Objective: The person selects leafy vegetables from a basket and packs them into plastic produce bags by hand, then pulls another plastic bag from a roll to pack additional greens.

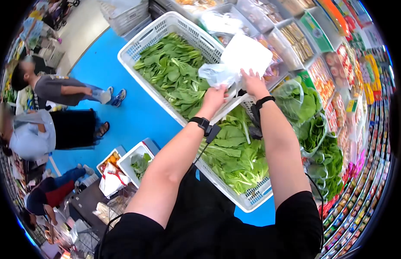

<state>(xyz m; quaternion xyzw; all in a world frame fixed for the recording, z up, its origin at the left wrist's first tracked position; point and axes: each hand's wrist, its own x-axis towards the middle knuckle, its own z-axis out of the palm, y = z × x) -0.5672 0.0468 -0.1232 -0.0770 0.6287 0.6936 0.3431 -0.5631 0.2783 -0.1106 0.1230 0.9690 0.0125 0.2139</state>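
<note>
My left hand (214,102) is closed, its fingertips pinching a thin clear plastic bag (217,74). Beside it, my right hand (254,85) has its fingers stretched out and spread against the lower edge of a flat white square thing (247,52), close to the bag. What that white thing is, I cannot tell. Below the bag a white plastic crate (170,19) holds a heap of leafy greens (173,69). Under my forearms, lighter green leafy vegetables (235,151) fill a second white crate (248,206).
Bagged lettuce (297,101) stands right of my right forearm. Bins of packaged food (295,41) line the upper right. On the left, two people stand on the blue floor (135,110). A smaller white crate (133,166) with greens sits lower left.
</note>
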